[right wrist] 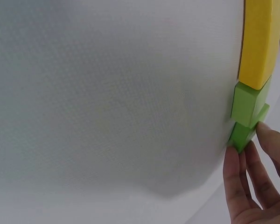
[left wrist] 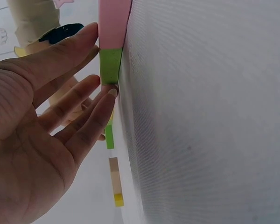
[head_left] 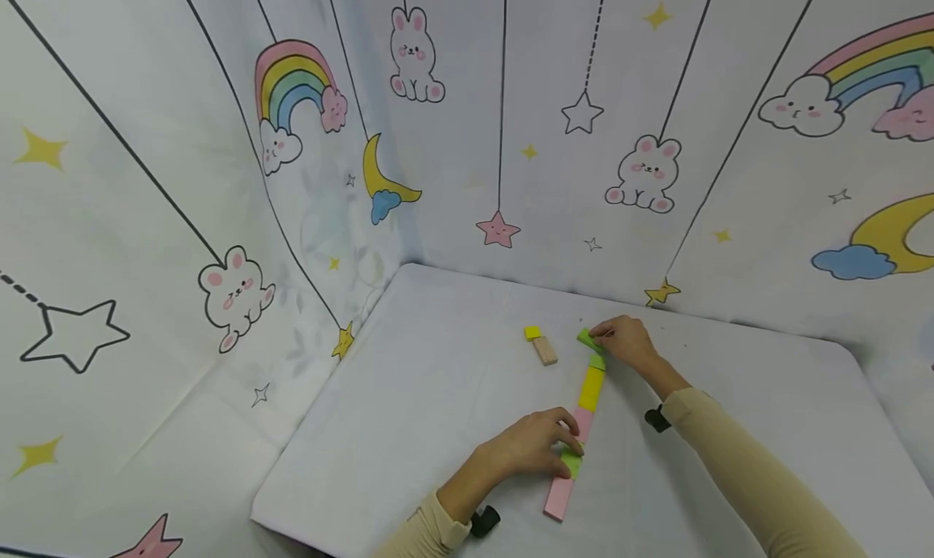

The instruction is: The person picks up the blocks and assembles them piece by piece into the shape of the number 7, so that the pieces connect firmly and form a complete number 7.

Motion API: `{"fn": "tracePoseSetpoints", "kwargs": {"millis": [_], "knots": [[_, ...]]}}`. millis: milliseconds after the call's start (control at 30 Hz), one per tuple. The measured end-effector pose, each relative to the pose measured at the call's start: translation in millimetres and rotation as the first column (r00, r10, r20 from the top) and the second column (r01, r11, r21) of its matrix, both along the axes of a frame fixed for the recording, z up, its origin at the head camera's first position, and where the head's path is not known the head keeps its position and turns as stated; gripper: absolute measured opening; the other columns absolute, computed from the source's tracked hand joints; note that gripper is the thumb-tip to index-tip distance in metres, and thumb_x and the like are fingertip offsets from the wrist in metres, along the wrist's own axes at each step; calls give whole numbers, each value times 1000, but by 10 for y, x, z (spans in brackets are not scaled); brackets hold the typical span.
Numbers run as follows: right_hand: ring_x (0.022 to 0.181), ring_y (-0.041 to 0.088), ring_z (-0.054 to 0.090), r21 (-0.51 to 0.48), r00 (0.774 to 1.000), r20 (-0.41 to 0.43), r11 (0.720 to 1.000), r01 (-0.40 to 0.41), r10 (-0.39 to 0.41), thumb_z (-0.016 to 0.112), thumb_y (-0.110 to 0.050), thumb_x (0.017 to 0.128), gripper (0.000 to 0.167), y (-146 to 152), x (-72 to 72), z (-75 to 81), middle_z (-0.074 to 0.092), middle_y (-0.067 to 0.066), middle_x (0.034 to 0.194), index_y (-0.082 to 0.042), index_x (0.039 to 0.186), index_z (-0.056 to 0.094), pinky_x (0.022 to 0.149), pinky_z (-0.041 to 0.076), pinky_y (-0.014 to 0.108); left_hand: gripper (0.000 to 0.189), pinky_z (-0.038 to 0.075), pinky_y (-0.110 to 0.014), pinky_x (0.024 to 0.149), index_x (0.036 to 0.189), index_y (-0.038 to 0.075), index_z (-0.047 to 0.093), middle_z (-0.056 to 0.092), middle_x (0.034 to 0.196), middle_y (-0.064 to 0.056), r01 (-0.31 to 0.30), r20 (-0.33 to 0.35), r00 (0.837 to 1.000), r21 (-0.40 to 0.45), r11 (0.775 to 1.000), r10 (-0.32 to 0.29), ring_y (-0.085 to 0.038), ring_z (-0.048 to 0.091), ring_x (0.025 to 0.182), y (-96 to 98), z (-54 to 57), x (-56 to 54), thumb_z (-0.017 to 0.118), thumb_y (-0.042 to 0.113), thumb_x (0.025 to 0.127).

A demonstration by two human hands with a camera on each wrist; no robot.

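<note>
A row of small blocks runs across the white table: a pink block (head_left: 559, 499) nearest, then a small green block (head_left: 572, 461), another pink block (head_left: 583, 422), a yellow block (head_left: 592, 388) and a light green block (head_left: 597, 362). At the far end my right hand (head_left: 626, 343) pinches a green block (right wrist: 241, 135) between thumb and fingers. That block lies angled against the row's end. My left hand (head_left: 527, 444) rests beside the near part of the row, its fairly straight fingers (left wrist: 95, 119) touching around the small green block.
Left of the row's far end, a wooden block (head_left: 545, 351) lies against a small yellow block (head_left: 533, 332). The white table (head_left: 409, 396) meets a patterned cloth wall (head_left: 452, 169) at the back and left. Dark wrist cameras sit under both sleeves.
</note>
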State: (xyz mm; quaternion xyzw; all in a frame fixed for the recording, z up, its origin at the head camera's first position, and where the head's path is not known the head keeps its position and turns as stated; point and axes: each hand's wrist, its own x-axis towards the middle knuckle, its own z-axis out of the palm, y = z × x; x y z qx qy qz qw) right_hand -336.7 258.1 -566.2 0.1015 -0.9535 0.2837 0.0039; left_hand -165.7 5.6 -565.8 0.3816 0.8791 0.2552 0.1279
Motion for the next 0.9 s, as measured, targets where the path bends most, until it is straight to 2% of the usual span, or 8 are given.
{"fn": "tracePoseSetpoints", "kwargs": {"millis": [167, 600, 900], "knots": [[89, 29, 72, 0, 1000, -2, 1000, -5, 5, 77, -9, 94, 14, -43, -6, -2, 78, 14, 100, -5, 105, 82, 74, 59, 42, 34, 45, -18, 99, 118, 29, 80, 59, 131, 13, 1, 6, 1000, -1, 1000, -1, 2, 56, 113, -2, 21, 8, 89, 31, 85], [91, 28, 71, 6, 1000, 12, 1000, -19, 19, 76, -10, 95, 14, -121, -9, 5, 78, 13, 103, -6, 106, 82, 76, 59, 41, 33, 45, -18, 100, 118, 31, 80, 58, 130, 15, -7, -7, 1000, -23, 1000, 6, 2, 55, 113, -4, 4, 8, 88, 33, 85], [91, 27, 70, 12, 999, 35, 999, -35, 35, 76, -12, 95, 14, -178, -2, 23, 77, 13, 104, -7, 107, 82, 75, 59, 39, 31, 44, -16, 101, 118, 29, 80, 59, 131, 13, 9, -26, 1000, -22, 1000, -9, 2, 55, 115, -6, 3, 17, 86, 33, 88]]}}
